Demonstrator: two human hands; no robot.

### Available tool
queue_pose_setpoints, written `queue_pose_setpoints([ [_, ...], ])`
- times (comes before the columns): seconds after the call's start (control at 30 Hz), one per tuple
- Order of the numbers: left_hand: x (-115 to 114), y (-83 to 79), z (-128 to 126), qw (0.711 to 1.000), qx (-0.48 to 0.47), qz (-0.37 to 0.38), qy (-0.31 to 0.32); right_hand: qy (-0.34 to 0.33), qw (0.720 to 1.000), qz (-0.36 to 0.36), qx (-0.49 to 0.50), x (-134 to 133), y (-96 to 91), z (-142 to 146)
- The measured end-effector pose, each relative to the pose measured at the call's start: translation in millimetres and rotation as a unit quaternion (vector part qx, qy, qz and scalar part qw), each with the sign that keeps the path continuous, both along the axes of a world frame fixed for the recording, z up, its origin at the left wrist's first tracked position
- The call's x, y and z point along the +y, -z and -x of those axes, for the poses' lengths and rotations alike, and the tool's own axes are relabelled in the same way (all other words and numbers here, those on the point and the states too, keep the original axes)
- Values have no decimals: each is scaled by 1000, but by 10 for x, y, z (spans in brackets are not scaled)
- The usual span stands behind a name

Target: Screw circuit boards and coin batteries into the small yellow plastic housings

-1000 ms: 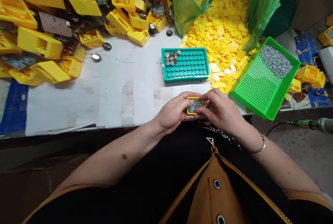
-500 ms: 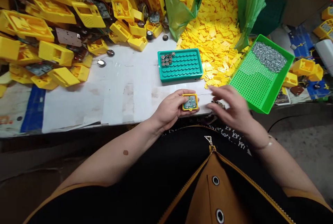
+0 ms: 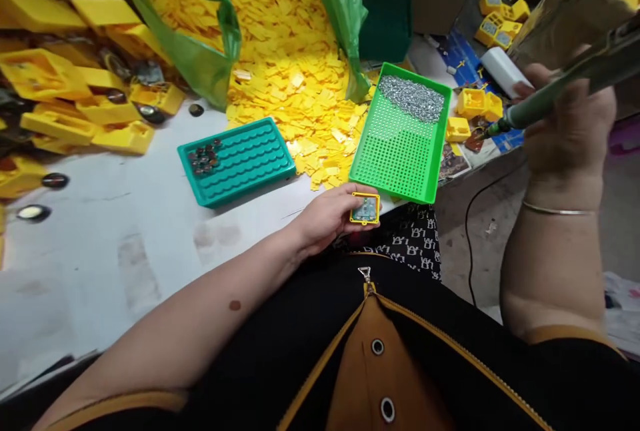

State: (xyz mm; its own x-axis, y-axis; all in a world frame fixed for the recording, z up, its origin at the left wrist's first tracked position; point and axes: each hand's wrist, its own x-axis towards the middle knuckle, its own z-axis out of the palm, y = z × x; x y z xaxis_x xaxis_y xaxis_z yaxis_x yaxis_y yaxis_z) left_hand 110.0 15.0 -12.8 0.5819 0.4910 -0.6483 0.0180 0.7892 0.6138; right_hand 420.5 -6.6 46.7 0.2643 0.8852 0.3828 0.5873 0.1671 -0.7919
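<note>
Gripping a small yellow case (image 3: 364, 222) by its left side, my left hand (image 3: 327, 221) has its thumb lying over the rim and the fingers underneath, so the open face looks up at me and shows the grey-green circuit board (image 3: 369, 207) inside. The case sits in front of me, over my lap at the edge of the bench (image 3: 95, 194), just below the near end of a bright green basket (image 3: 395, 161). My right hand (image 3: 575, 117) is well off to the right and raised, its fingers closed around the barrel of a long green tool (image 3: 537, 109) whose tip points left, towards some yellow housings (image 3: 471, 103); the hand is a little blurred, and I can't tell every finger's place. A thin bracelet (image 3: 557, 209) circles that wrist. In the basket, a heap of small silver metal pieces (image 3: 413, 97) fills the far end. Left of it, flat yellow pieces (image 3: 305, 111) spill from a green plastic bag (image 3: 230, 37) onto the bench. Nearer me stands a teal tray (image 3: 250, 161), tilted in my view, with small round metal parts (image 3: 203, 159) clustered at its left end.
</note>
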Motion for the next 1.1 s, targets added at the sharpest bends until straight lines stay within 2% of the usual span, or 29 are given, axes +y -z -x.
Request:
queue_pose_setpoints([
  [0.1,17,30,13,1000,-4,14,5,15,986,-136,92,208,19,152],
  [0.17,26,34,40,1000,-3,24,8,-8,974,-203,97,305,37,334],
  [0.2,30,34,49,1000,-1,26,10,-11,974,-207,86,346,50,433],
  [0.27,36,36,58,999,3,29,14,3,981,-190,48,421,96,620],
  [0.4,40,56,60,999,-1,28,20,45,994,-95,-27,569,247,855],
  [0.5,40,74,75,999,-11,39,23,63,996,-30,-55,660,333,925],
  [0.67,45,101,109,997,-27,61,25,88,995,9,-45,774,382,938],
  [0.73,50,112,115,997,-31,64,28,65,998,-19,-12,828,426,913],
  [0.83,57,122,121,997,-29,61,35,1,988,-138,73,917,543,875],
  [0.9,60,121,122,997,-28,61,37,-20,976,-183,113,962,621,869],
  [1.0,58,108,120,997,-30,62,35,-34,976,-170,134,976,660,892],
  [1.1,52,90,109,997,-29,61,33,-53,982,-122,135,899,561,914],
])
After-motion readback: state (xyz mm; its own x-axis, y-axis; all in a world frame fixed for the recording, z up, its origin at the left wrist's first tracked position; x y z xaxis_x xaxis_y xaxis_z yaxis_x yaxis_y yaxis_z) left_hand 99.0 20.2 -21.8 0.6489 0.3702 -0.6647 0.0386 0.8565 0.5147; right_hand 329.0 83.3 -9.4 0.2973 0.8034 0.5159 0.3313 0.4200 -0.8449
